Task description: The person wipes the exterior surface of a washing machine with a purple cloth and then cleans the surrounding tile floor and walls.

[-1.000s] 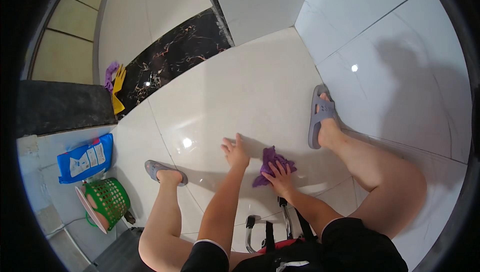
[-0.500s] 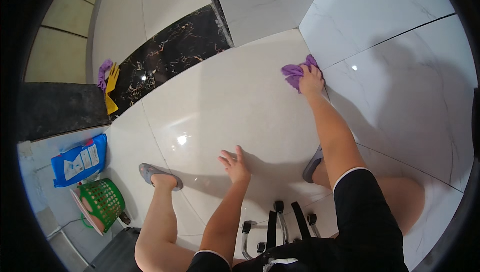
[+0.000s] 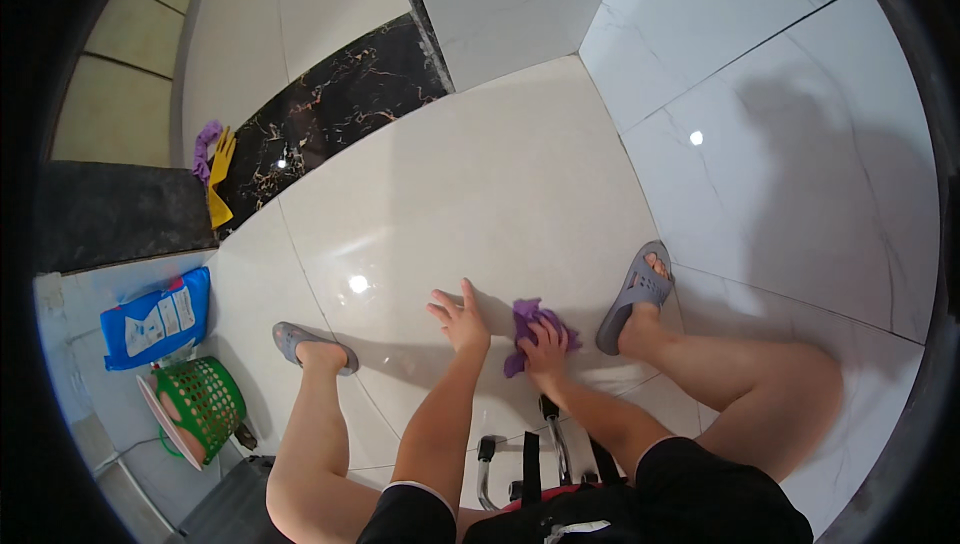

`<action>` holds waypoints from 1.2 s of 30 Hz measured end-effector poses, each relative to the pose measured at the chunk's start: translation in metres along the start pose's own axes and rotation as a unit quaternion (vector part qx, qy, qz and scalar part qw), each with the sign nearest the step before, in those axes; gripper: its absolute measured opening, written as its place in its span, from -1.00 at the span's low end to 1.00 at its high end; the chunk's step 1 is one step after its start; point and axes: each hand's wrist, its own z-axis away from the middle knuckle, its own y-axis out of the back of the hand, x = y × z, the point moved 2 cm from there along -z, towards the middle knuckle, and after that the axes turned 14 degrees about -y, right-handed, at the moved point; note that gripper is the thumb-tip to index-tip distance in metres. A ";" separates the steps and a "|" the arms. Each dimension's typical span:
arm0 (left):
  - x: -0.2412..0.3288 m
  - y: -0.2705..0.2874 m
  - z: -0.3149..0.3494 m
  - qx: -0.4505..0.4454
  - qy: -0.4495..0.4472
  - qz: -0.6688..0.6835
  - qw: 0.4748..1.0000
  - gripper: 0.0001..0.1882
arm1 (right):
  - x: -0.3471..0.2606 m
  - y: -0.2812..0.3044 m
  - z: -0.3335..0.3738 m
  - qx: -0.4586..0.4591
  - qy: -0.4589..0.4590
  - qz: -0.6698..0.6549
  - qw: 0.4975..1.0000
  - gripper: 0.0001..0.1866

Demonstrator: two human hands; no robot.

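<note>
Under my right hand is a crumpled purple cloth, pressed against the glossy cream floor tiles close to my body. The fingers lie over the cloth and bunch it. My left hand is to the left of it, holding nothing, with its fingers spread over the floor. Whether the left fingertips touch the tiles I cannot tell. A grey slipper is on each of my feet, the right slipper beside the cloth and the left slipper farther left.
A black marble threshold crosses the far left, with a yellow rubber glove and another purple cloth at its end. A blue package and green basket stand left. White marbled wall rises right. Chair casters are near me.
My right hand has drawn the purple cloth from the far right corner by the wall back toward my body. My left hand stays spread in nearly the same place.
</note>
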 end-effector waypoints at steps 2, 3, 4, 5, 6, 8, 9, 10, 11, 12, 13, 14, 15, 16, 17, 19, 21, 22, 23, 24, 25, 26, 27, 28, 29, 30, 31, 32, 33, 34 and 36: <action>-0.003 -0.002 0.000 0.015 -0.001 -0.002 1.000 -0.21 | -0.002 0.005 -0.059 0.028 0.102 0.011 0.994 -0.75; 0.003 -0.004 -0.002 0.027 -0.010 -0.003 1.000 -0.22 | 0.008 0.008 -0.099 0.021 0.090 -0.006 0.996 -0.76; -0.012 -0.004 0.000 0.026 0.005 -0.005 1.000 -0.22 | -0.010 0.027 -0.134 0.008 0.086 0.040 0.996 -0.83; -0.009 -0.002 0.001 0.026 -0.001 0.000 1.000 -0.22 | -0.006 0.043 -0.172 0.016 0.055 0.067 0.996 -0.81; -0.002 -0.001 0.000 0.024 -0.012 0.006 1.000 -0.23 | 0.008 0.057 -0.208 0.056 0.020 0.083 0.995 -0.77; -0.005 -0.003 -0.001 0.027 -0.011 -0.003 1.000 -0.14 | 0.032 0.083 -0.260 0.085 -0.062 0.104 0.989 -0.66; -0.005 -0.004 -0.001 0.029 -0.013 -0.010 0.999 -0.04 | 0.050 0.095 -0.275 0.089 -0.121 0.079 0.986 -0.62; -0.007 -0.006 -0.002 0.028 -0.011 -0.009 1.000 -0.04 | 0.064 0.103 -0.280 0.091 -0.178 0.053 0.978 -0.57; -0.008 -0.008 -0.004 0.029 -0.007 -0.011 1.000 -0.01 | 0.073 0.100 -0.274 0.089 -0.176 0.056 0.979 -0.57; -0.004 -0.011 -0.007 0.029 -0.008 -0.010 0.999 0.01 | 0.087 0.101 -0.267 0.115 -0.193 0.061 0.973 -0.54; -0.002 -0.008 -0.007 0.027 -0.007 -0.005 1.000 0.01 | 0.089 0.103 -0.258 0.137 -0.206 0.063 0.967 -0.50; 0.001 -0.006 -0.006 0.032 -0.006 0.015 0.999 -0.12 | 0.087 0.095 -0.239 0.136 -0.259 0.060 0.954 -0.48; -0.003 -0.004 -0.002 0.038 0.000 0.034 0.999 -0.25 | 0.070 0.081 -0.207 0.131 -0.310 0.053 0.940 -0.46; 0.002 -0.005 -0.002 0.039 -0.004 0.039 0.998 -0.25 | 0.066 0.069 -0.176 0.158 -0.320 0.067 0.932 -0.44; 0.001 -0.004 -0.003 0.040 -0.004 0.039 0.998 -0.23 | 0.055 0.055 -0.138 0.173 -0.306 0.078 0.933 -0.42; -0.003 -0.001 -0.002 0.044 0.000 0.041 0.998 -0.21 | 0.031 0.031 -0.055 0.129 -0.224 0.124 0.958 -0.45; -0.006 -0.001 0.004 0.036 -0.014 0.051 0.998 -0.16 | 0.014 0.014 0.032 0.018 -0.089 0.116 0.989 -0.58; -0.016 -0.007 0.003 0.042 -0.008 0.054 0.998 -0.16 | 0.005 0.008 0.068 -0.037 -0.016 0.113 0.993 -0.64; -0.031 -0.018 -0.002 0.067 -0.038 0.029 0.997 -0.06 | 0.005 0.000 0.099 -0.067 0.080 0.069 0.992 -0.69; -0.047 -0.026 -0.003 0.090 -0.065 0.002 0.994 0.04 | 0.003 -0.003 0.096 -0.069 0.091 0.065 0.991 -0.69; -0.056 -0.034 0.003 0.091 -0.058 0.005 0.994 0.04 | 0.008 -0.005 0.093 -0.162 0.080 0.003 0.983 -0.70; -0.069 -0.040 0.011 0.134 -0.081 0.052 0.986 0.05 | 0.012 -0.008 0.088 -0.257 0.069 -0.058 0.962 -0.71; -0.083 -0.041 0.020 0.181 -0.098 0.094 0.974 0.05 | 0.014 -0.001 0.056 -0.205 0.216 -0.091 0.950 -0.80; -0.103 -0.038 0.036 0.185 -0.074 0.090 0.976 0.05 | -0.011 0.016 0.018 -0.122 0.184 -0.125 0.967 -0.87; -0.089 -0.030 0.047 0.164 -0.023 0.080 0.983 0.06 | 0.025 0.020 -0.026 -0.002 0.163 -0.009 0.987 -0.79; -0.089 -0.024 0.059 0.147 0.037 0.064 0.986 0.07 | 0.048 0.027 -0.080 0.079 0.090 0.070 0.990 -0.67; -0.090 -0.024 0.065 0.148 0.036 0.067 0.986 0.07 | 0.072 0.038 -0.134 0.147 0.010 0.148 0.978 -0.53; -0.129 -0.028 0.086 0.118 0.117 0.102 0.981 0.11 | 0.028 0.055 -0.166 0.123 -0.035 0.044 0.991 -0.55; -0.128 -0.031 0.090 0.086 0.148 0.154 0.973 0.15 | 0.049 0.074 -0.212 0.174 -0.085 0.047 0.980 -0.53; -0.130 -0.039 0.089 0.085 0.142 0.160 0.973 0.15 | 0.071 0.086 -0.250 0.166 -0.166 0.037 0.971 -0.49; -0.138 -0.057 0.082 0.097 0.074 0.160 0.980 0.30 | 0.085 0.077 -0.273 0.124 -0.219 0.033 0.967 -0.51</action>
